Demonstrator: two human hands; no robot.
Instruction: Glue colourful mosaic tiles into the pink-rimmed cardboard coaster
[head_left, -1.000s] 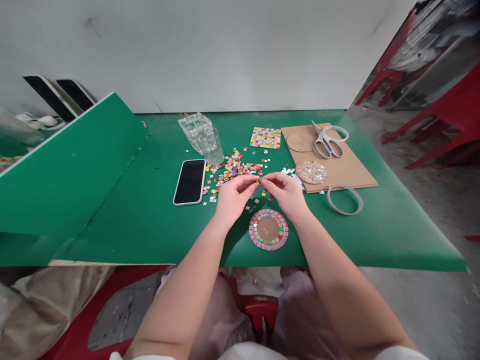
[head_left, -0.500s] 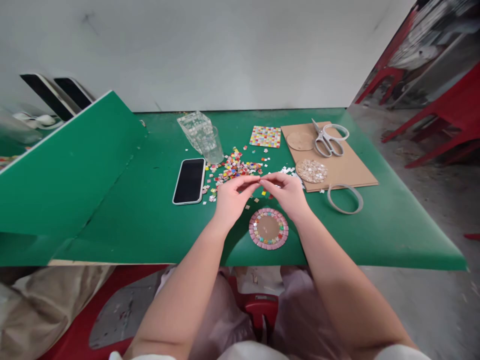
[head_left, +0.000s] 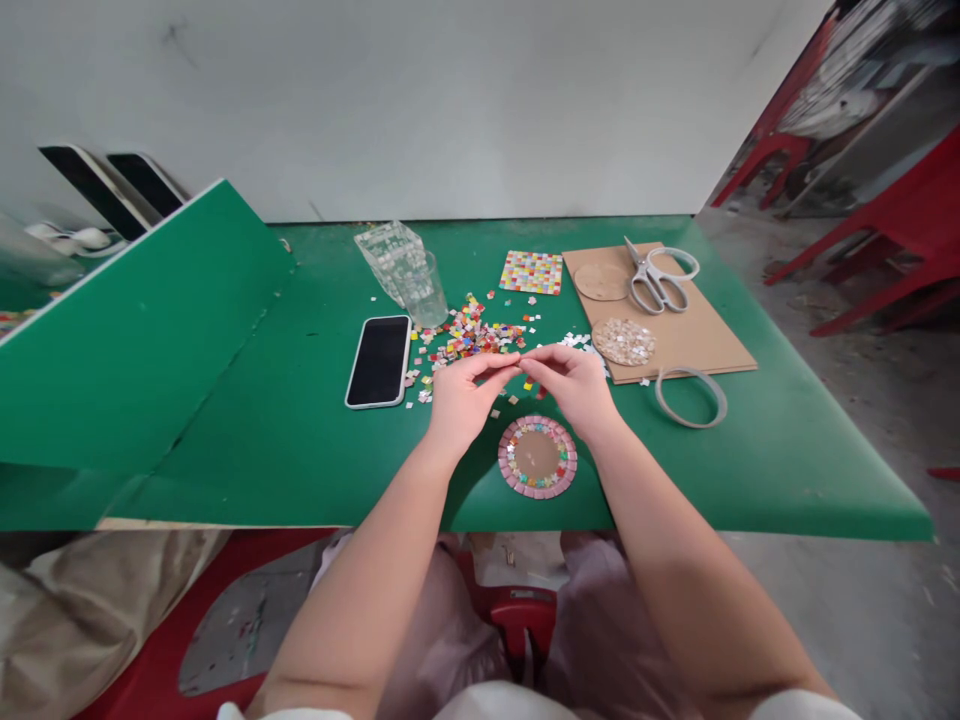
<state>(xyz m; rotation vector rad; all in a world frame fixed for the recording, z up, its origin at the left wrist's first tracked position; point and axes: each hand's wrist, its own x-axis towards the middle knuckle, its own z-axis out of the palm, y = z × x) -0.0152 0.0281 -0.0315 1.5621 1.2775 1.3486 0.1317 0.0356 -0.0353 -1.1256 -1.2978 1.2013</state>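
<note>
My left hand point(head_left: 466, 392) and my right hand point(head_left: 576, 385) meet fingertip to fingertip above the table. Both are closed in a pinch; whatever sits between the fingertips is too small to make out. Just below them lies a round cardboard disc point(head_left: 537, 455), ringed with pink tiles at its rim and small coloured star-like pieces inside that. Its brown centre is bare. Behind my left hand spreads a heap of colourful mosaic tiles point(head_left: 472, 330), partly covered by the fingers. White tiles point(head_left: 576, 341) lie scattered behind my right hand.
A phone point(head_left: 379, 362) lies at left, near a clear plastic container point(head_left: 424, 290). At right, cardboard sheets point(head_left: 701, 325) carry scissors point(head_left: 654, 285), a tape roll point(head_left: 673, 264) and a disc of pale pieces point(head_left: 624, 342). Another tape ring point(head_left: 691, 398) lies nearby. A tile sheet point(head_left: 531, 272) is farther back.
</note>
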